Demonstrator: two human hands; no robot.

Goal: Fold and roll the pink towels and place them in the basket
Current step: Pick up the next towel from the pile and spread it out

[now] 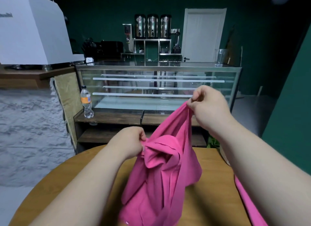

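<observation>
A pink towel (161, 178) hangs crumpled above the round wooden table (213, 197). My right hand (207, 103) pinches one corner of it, raised high over the table's far edge. Lower and to the left, my left hand (132, 142) grips a bunched part of the same towel. The towel's bottom drapes down toward me and reaches the table. A second pink towel (247, 202) shows as a strip under my right forearm at the lower right. A pale rim (224, 156) peeks out behind my right arm at the table's right edge; I cannot tell whether it is the basket.
Beyond the table stands a glass display case (158, 86) on a dark wooden shelf. A plastic water bottle (86, 102) stands at the shelf's left end. A white machine (32, 29) sits on a counter at the upper left. A green wall closes the right side.
</observation>
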